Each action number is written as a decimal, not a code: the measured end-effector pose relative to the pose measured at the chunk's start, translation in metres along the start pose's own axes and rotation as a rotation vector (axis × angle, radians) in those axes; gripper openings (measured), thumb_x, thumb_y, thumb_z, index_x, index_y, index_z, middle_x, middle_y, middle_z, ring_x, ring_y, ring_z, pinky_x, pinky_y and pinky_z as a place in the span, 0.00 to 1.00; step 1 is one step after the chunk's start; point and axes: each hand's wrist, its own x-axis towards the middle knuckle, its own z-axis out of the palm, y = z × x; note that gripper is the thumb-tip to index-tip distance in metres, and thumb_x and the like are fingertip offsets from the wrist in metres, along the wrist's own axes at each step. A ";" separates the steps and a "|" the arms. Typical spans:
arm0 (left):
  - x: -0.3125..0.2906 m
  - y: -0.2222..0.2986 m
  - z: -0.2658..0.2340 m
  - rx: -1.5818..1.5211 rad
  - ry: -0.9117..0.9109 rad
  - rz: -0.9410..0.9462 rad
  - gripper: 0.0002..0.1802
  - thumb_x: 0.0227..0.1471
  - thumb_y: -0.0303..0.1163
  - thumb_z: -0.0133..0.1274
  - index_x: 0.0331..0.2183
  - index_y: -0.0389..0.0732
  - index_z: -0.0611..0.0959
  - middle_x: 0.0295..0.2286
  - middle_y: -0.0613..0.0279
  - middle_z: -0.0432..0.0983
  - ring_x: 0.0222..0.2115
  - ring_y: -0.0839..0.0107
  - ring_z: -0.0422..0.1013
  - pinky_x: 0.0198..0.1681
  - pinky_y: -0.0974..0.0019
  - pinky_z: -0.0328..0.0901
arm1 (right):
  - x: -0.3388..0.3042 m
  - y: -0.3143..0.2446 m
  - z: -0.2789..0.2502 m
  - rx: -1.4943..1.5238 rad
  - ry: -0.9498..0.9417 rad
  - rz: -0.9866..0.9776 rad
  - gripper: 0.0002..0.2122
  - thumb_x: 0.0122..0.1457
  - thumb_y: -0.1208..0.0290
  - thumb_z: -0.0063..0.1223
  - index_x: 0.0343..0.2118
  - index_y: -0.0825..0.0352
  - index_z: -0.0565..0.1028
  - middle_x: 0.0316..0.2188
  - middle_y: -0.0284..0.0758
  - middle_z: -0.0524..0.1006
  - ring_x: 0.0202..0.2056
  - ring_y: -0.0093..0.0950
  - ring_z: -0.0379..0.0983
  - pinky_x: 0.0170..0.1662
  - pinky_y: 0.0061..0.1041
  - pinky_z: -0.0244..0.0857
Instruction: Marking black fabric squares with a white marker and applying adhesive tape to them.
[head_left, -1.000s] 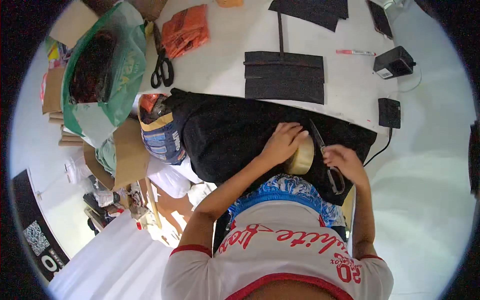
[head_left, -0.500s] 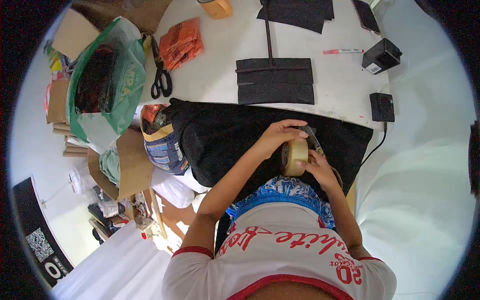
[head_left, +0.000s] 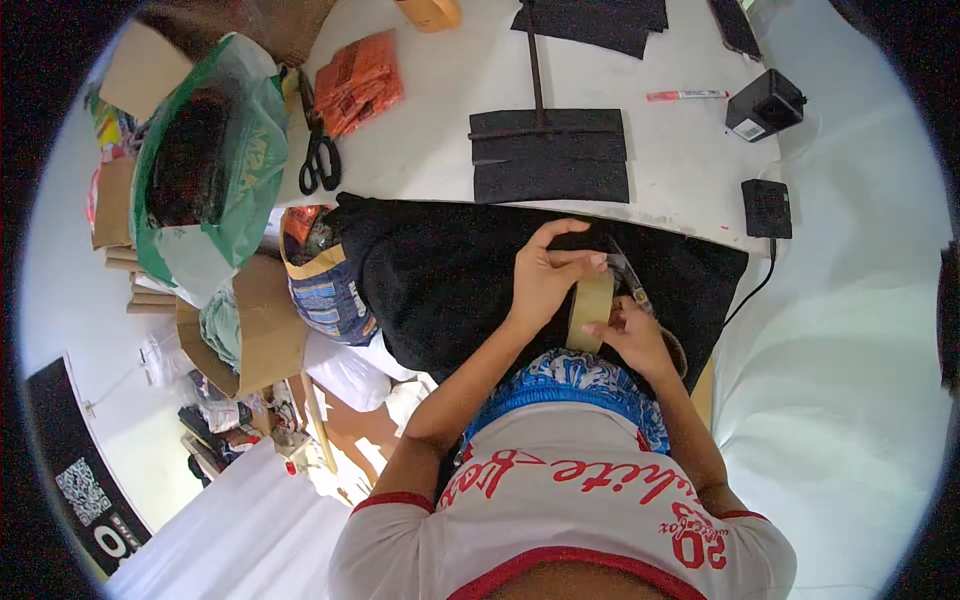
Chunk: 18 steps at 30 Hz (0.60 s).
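A roll of yellowish clear packing tape (head_left: 592, 305) is between my hands above the black cloth over my lap. My left hand (head_left: 545, 280) pinches at the roll's upper edge, its index finger raised and bent above the thumb. My right hand (head_left: 638, 335) grips the roll from the right, thumb on the tape's outer face. Scissors (head_left: 630, 276) with a metal blade and a visible pivot stick up from that same hand; their handles are mostly hidden. Another round roll edge (head_left: 676, 352) shows beside the right wrist.
On the white table (head_left: 420, 150) lie flat black pieces (head_left: 550, 170) with a long strip, black-handled scissors (head_left: 320, 165), orange packets (head_left: 358, 85), a marker (head_left: 688, 96) and black adapters (head_left: 766, 210). A green-and-white bag (head_left: 255, 170) and cardboard box (head_left: 270, 330) stand left.
The tape roll has turned and shows more of its outer face, less of its side. My left index finger has lifted away from the scissors' tip, while the thumb stays near the tape.
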 end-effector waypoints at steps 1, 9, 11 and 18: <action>0.002 0.004 0.001 -0.081 0.086 0.047 0.18 0.45 0.17 0.55 0.39 0.35 0.69 0.30 0.44 0.77 0.30 0.66 0.76 0.35 0.67 0.71 | -0.001 -0.002 0.000 -0.035 0.002 -0.005 0.22 0.48 0.66 0.62 0.40 0.75 0.66 0.30 0.41 0.77 0.31 0.29 0.75 0.36 0.25 0.67; 0.037 0.070 -0.012 -0.107 -0.120 0.077 0.18 0.45 0.19 0.56 0.33 0.40 0.64 0.29 0.45 0.77 0.31 0.64 0.76 0.35 0.67 0.72 | -0.009 -0.023 0.005 -0.122 -0.127 -0.042 0.28 0.44 0.60 0.62 0.44 0.74 0.66 0.37 0.53 0.74 0.42 0.43 0.72 0.44 0.33 0.65; 0.040 0.067 0.001 -0.133 -0.135 0.085 0.18 0.45 0.19 0.56 0.34 0.39 0.64 0.29 0.45 0.77 0.31 0.64 0.76 0.35 0.66 0.72 | 0.008 0.003 0.008 0.074 -0.013 0.000 0.24 0.51 0.61 0.57 0.45 0.74 0.66 0.37 0.51 0.75 0.41 0.37 0.74 0.43 0.29 0.65; 0.059 0.101 -0.008 -0.237 0.133 0.276 0.24 0.43 0.15 0.54 0.32 0.41 0.56 0.28 0.39 0.76 0.29 0.56 0.76 0.34 0.61 0.73 | -0.020 -0.001 0.033 -0.198 0.015 -0.118 0.20 0.51 0.64 0.57 0.41 0.73 0.67 0.33 0.51 0.75 0.37 0.45 0.73 0.40 0.33 0.66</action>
